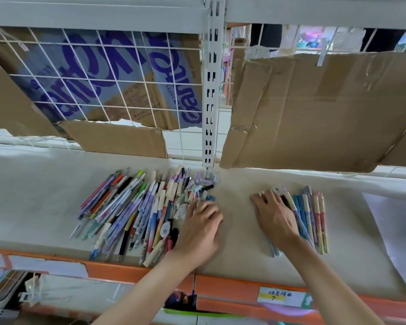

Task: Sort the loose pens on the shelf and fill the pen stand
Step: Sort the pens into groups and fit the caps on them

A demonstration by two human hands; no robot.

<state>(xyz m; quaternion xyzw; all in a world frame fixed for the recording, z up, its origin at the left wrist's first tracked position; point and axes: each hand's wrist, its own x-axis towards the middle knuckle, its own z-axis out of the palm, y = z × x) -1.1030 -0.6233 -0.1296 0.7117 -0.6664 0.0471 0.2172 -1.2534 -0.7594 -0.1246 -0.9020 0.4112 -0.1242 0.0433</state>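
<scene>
On the shelf [45, 195] a big loose heap of pens [131, 207] lies at the left, the left hand [201, 227] resting palm down with relaxed fingers on its right edge, while the right hand [275, 215] lies flat on a smaller aligned row of pens [311, 216].

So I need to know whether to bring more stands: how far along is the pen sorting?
Partly sorted. A small group of similar pens lies in a neat row under the right hand. The left hand reaches into the big mixed pile, which remains mostly unsorted, with loose caps behind it. No pen stand is in view, so filling looks not yet begun.
</scene>
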